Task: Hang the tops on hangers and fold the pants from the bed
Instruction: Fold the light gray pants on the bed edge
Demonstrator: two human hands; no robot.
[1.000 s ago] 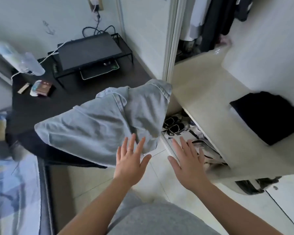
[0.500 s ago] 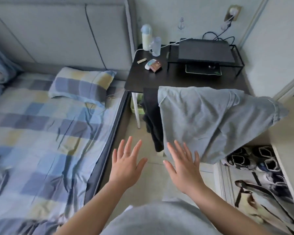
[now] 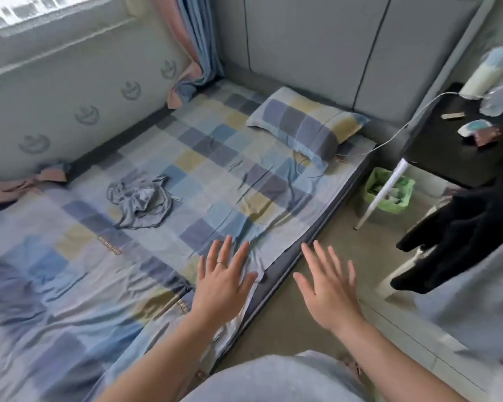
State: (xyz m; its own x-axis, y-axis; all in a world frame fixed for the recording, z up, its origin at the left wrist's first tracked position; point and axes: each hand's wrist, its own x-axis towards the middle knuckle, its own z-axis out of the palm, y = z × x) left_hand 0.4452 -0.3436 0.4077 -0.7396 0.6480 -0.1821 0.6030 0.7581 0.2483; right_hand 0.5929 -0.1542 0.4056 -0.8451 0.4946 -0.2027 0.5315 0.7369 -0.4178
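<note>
The person has turned from the black side table (image 3: 453,158) to the bed, where a crumpled grey-blue cloth garment (image 3: 140,201) lies midway on the checked blue-and-yellow sheet (image 3: 230,158), well beyond both hands. The left hand (image 3: 222,281) and right hand (image 3: 328,288) hover with fingers spread, holding nothing. It would be best to lean in, lift the garment by one edge and shake it open.

There are 2 hands, left (image 3: 222,281) and right (image 3: 328,288), 1 grey garment (image 3: 141,200), 1 pillow (image 3: 305,126), 1 green bin (image 3: 405,195).
</note>
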